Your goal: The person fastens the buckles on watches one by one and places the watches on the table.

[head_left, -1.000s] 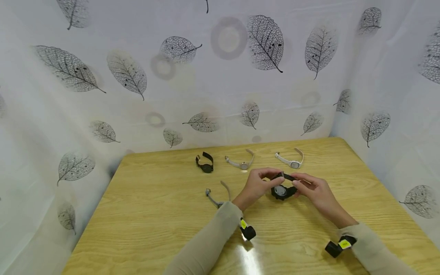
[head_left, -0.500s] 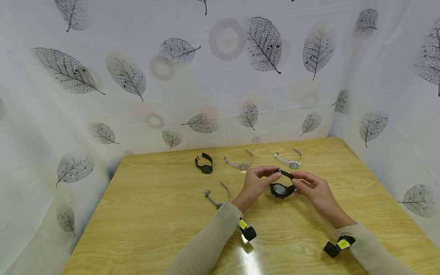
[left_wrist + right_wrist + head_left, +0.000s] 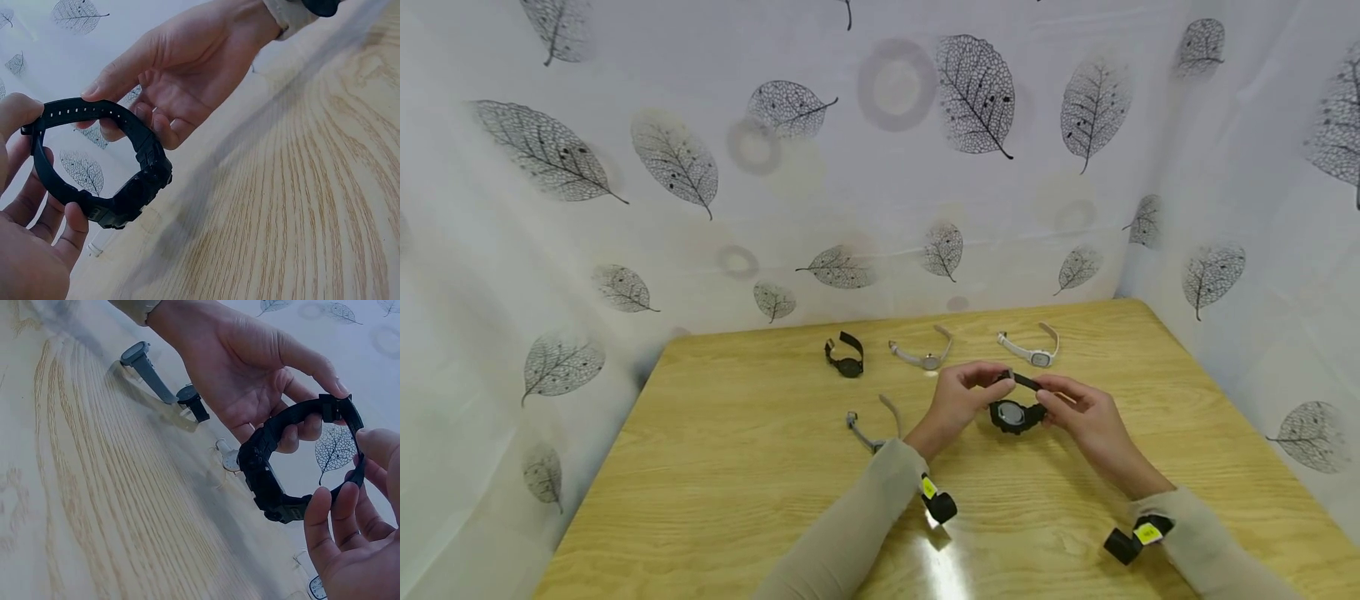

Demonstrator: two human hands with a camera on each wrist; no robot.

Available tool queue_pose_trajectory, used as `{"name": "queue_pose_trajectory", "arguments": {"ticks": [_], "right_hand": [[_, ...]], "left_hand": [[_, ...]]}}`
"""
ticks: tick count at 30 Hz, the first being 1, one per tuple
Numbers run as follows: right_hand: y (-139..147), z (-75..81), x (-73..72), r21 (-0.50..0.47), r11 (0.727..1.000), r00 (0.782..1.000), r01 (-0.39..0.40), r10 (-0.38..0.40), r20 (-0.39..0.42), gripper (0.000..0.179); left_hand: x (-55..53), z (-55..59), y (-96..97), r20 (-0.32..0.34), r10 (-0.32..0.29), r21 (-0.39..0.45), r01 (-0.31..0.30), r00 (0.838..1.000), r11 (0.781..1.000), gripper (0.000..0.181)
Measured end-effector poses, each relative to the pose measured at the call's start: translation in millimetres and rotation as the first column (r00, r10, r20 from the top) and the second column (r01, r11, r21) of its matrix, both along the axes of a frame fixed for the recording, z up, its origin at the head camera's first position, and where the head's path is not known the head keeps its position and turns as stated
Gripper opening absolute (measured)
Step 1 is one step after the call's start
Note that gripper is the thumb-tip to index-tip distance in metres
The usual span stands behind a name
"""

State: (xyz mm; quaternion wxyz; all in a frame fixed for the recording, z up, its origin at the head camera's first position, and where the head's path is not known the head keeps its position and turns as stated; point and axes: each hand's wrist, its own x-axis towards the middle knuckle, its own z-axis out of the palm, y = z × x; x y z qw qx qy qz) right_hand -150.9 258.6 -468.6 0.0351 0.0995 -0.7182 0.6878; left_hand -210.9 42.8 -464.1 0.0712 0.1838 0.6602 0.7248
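Both hands hold a chunky black digital watch (image 3: pixel 1011 414) above the table, its strap bent round into a loop. My left hand (image 3: pixel 957 404) pinches the strap near the buckle between thumb and fingers; the left wrist view shows the thumb on the strap there and a fingertip against the lower strap. With thumb and fingers, my right hand (image 3: pixel 1092 421) grips the holed strap (image 3: pixel 65 112). In the right wrist view the watch case (image 3: pixel 265 484) hangs between the hands. Whether the buckle is fastened is hard to tell.
A black watch (image 3: pixel 850 367), a pale watch with a round dial (image 3: pixel 931 362) and a white watch (image 3: pixel 1041 358) lie along the back of the wooden table (image 3: pixel 737 467). A grey watch (image 3: pixel 867 437) lies partly behind the left forearm. A leaf-print curtain (image 3: pixel 880 183) surrounds the table.
My left thumb and fingers have shifted slightly up and left on the strap, showing more of it between the hands. Over the last half second the hands stay nearly still.
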Motion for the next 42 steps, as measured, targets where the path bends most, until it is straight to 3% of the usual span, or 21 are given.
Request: {"name": "queue_pose_trajectory", "arguments": {"ticks": [22,29,35,42], "right_hand": [[-5.6,-0.1,0.2,0.052,0.998,1.0,0.025,-0.026,0.008,0.036],[-12.7,2.1,-1.2,0.1,0.994,0.999,0.046,-0.045,-0.016,0.035],[-15.7,-0.9,-4.9,0.084,0.996,0.999,0.029,-0.025,-0.042,0.035],[-8.8,-8.2,-1.9,0.044,0.999,0.999,0.011,-0.012,0.038,0.038]], "left_hand": [[-5.2,0.0,-2.7,-0.027,-0.052,-0.021,0.051,0.998,0.998,0.022],[-1.4,1.3,-3.2,-0.038,-0.108,-0.097,0.104,0.993,0.99,0.019],[-0.1,0.4,-4.5,-0.045,-0.066,-0.112,0.061,0.997,0.992,0.019],[-2.3,-1.0,-5.1,-0.007,-0.015,-0.086,0.014,1.0,0.996,0.021]]}}
